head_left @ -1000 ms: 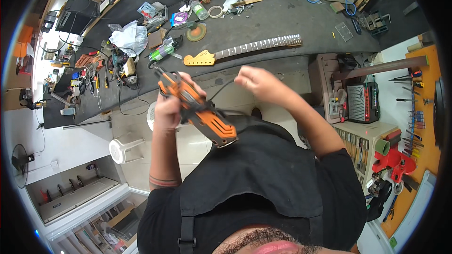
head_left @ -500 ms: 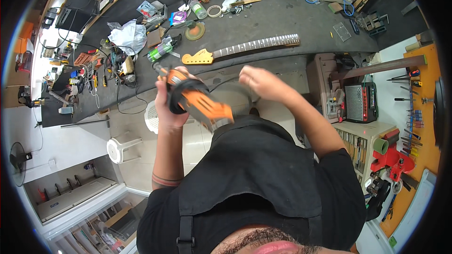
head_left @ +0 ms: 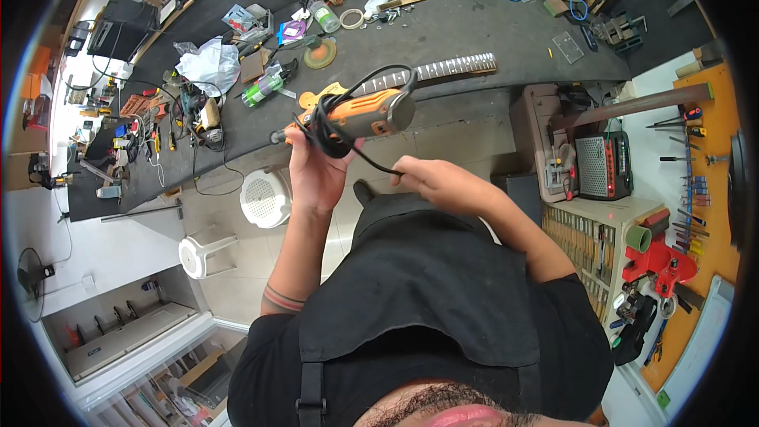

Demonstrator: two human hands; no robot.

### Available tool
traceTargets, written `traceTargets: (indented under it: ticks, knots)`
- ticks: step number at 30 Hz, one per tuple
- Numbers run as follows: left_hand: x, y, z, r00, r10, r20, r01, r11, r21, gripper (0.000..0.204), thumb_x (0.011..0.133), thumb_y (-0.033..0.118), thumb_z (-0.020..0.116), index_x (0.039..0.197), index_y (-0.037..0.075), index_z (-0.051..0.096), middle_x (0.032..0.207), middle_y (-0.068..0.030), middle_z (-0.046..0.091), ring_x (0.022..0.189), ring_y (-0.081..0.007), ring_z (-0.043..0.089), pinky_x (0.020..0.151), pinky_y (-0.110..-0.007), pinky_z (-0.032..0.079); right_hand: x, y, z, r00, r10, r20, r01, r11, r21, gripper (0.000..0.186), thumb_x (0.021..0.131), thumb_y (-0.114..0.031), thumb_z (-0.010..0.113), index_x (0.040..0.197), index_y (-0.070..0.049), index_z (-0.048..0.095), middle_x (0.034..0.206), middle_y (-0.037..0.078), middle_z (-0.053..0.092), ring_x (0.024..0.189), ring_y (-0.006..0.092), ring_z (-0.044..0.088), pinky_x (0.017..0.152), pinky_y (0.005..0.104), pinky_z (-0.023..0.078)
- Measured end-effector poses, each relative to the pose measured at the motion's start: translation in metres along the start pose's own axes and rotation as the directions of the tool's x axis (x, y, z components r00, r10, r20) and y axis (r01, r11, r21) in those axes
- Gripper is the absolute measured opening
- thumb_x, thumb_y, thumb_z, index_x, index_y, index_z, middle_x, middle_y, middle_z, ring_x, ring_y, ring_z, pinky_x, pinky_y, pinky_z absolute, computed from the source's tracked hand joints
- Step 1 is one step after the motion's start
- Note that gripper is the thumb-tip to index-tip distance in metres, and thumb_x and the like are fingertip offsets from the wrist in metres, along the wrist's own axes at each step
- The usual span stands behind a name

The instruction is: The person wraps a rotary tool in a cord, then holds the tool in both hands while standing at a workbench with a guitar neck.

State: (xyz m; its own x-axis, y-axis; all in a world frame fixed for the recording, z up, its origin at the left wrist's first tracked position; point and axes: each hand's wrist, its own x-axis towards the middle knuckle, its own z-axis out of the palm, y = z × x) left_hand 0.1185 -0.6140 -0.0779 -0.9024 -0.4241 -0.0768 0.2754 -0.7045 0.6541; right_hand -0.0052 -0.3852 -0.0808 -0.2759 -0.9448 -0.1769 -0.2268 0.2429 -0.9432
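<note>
My left hand [head_left: 318, 178] is wrapped from below around an orange and dark grey rotary tool [head_left: 370, 112], holding it level above the bench's front edge. Its narrow metal nose points left, its wide end right. Several turns of black power cord [head_left: 322, 128] are wound about the body, and one loop arches over the wide end. From the windings the cord runs down to my right hand [head_left: 433, 182], which pinches it. Behind the tool, a guitar neck [head_left: 460, 66] lies on the bench, its headstock partly covered by the tool.
The dark workbench [head_left: 506, 32] carries a green-labelled bottle [head_left: 265, 88], an orange disc [head_left: 319, 53], a plastic bag [head_left: 209, 67] and a tape roll [head_left: 352, 19]. White stools [head_left: 266, 199] stand on the floor at left. A red vise [head_left: 668, 269] is at right.
The rotary tool has turned from slanting downward to nearly level and risen to the right, now overlapping the guitar neck. My right hand has come lower, with the cord stretched to it.
</note>
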Motion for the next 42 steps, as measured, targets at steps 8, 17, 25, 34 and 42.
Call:
traceTargets:
  ticks: [8,17,25,34,42]
  knots:
    - [-0.004,-0.025,-0.021,0.932,-0.288,0.219,0.338,0.910,-0.241,0.076,0.102,0.079,0.046,0.136,0.012,0.054,0.123,-0.0178,0.067,0.130,-0.0352,0.056,0.111,-0.060,0.051,-0.009,0.070,-0.025,0.937,0.168,-0.305,-0.085,0.959,0.269,0.023,0.099,-0.021,0.078,0.108,-0.002,0.067,0.090,0.003,0.070,0.087,0.0133,0.064,0.082,0.0313,0.053]
    - [-0.019,-0.029,0.006,0.925,-0.379,-0.026,0.370,0.914,-0.166,0.069,0.105,0.077,0.038,0.133,0.017,0.057,0.123,-0.0177,0.066,0.118,-0.0354,0.067,0.111,-0.066,0.048,-0.049,0.081,-0.066,0.942,0.120,-0.313,0.178,0.612,0.770,0.022,0.096,-0.012,0.079,0.110,-0.005,0.064,0.100,0.007,0.072,0.091,0.0165,0.073,0.077,0.0316,0.061]
    - [0.010,-0.042,0.029,0.930,-0.367,-0.030,0.354,0.912,-0.207,0.076,0.105,0.076,0.039,0.119,0.007,0.067,0.112,-0.0217,0.072,0.104,-0.0399,0.070,0.103,-0.062,0.054,-0.018,0.011,-0.042,0.762,0.145,-0.631,0.590,0.247,0.769,0.022,0.113,-0.016,0.058,0.134,-0.008,0.059,0.111,0.002,0.069,0.105,0.0162,0.067,0.093,0.0320,0.053]
    - [0.023,-0.038,0.080,0.953,-0.278,-0.118,0.233,0.925,-0.300,0.074,0.109,0.069,0.040,0.111,0.001,0.069,0.110,-0.0203,0.072,0.108,-0.0367,0.069,0.097,-0.049,0.059,-0.047,-0.007,-0.034,0.777,-0.219,-0.591,0.326,0.942,0.080,0.039,0.112,-0.015,0.052,0.147,0.001,0.055,0.132,0.012,0.067,0.126,0.0192,0.060,0.110,0.0345,0.046]
    - [0.022,-0.047,0.095,0.961,-0.274,-0.018,0.264,0.940,-0.215,0.075,0.106,0.074,0.044,0.113,0.004,0.070,0.109,-0.0191,0.073,0.101,-0.0351,0.073,0.089,-0.051,0.062,-0.040,-0.009,-0.028,0.733,-0.316,-0.603,0.496,0.854,0.155,0.066,0.112,-0.031,0.050,0.168,-0.004,0.027,0.166,0.015,0.042,0.148,0.0261,0.043,0.123,0.0398,0.035]
